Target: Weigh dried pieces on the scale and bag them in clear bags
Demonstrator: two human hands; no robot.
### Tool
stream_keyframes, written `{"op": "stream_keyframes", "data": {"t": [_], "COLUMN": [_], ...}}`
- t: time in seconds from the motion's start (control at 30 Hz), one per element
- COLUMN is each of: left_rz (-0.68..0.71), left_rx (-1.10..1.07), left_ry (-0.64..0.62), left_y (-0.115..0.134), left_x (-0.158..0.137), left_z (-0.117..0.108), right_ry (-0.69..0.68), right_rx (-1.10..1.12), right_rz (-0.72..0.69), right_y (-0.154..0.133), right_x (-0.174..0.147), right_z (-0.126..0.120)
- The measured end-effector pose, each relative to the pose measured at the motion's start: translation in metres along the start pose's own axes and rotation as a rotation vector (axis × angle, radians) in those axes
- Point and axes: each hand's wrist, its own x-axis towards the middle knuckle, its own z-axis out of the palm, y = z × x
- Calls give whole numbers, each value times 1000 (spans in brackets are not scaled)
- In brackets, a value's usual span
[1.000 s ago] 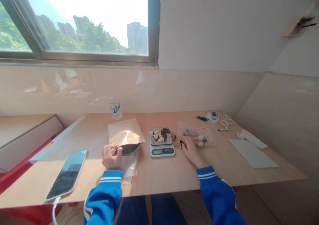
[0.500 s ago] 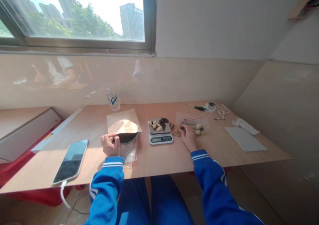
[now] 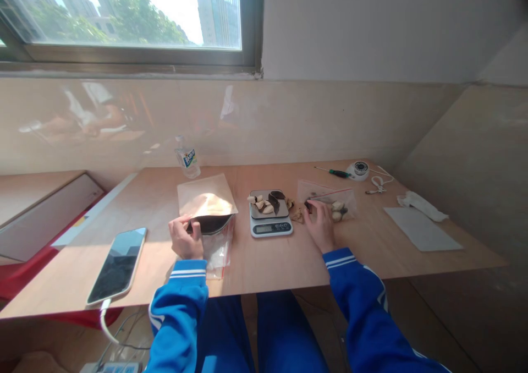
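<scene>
brown pouch (image 3: 206, 203) | mouth held open by left hand (image 3: 185, 240) | right hand (image 3: 320, 225) pinching dark piece (image 3: 308, 204) beside scale (image 3: 270, 219)

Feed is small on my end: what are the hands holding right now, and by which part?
Left hand pinches the kraft pouch at its open mouth's near edge. Right hand touches a dark piece beside the scale; grip unclear.

Blue sleeves (image 3: 177, 301) carry white stripes at the cuffs. The pouch (image 3: 206, 202) is tan with a dark mouth, the scale (image 3: 270, 220) grey, the counter (image 3: 264, 263) light wood, the screwdriver (image 3: 335, 172) green-handled.
</scene>
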Motion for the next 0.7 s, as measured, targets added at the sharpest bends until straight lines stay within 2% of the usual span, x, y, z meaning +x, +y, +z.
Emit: {"op": "stream_keyframes", "data": {"t": [0.13,0.3,0.47,0.57,0.7], "left_rz": [-42,-54,-40,-46,-54], "left_rx": [-9,-31,-36,-29,-19], "left_ry": [59,76,76,74,104], "left_y": [4,2,-1,-4,-7], "left_x": [2,2,1,1,1], "left_z": [0,-1,-1,-1,0], "right_ry": [-12,-167,-126,-168,-209], "right_rx": [115,201,149,138,128], "right_rz": [66,23,75,73,58], "right_y": [-19,-34,-13,4,9], "right_x": [13,24,9,-4,-12], "right_z": [17,36,18,6,4]}}
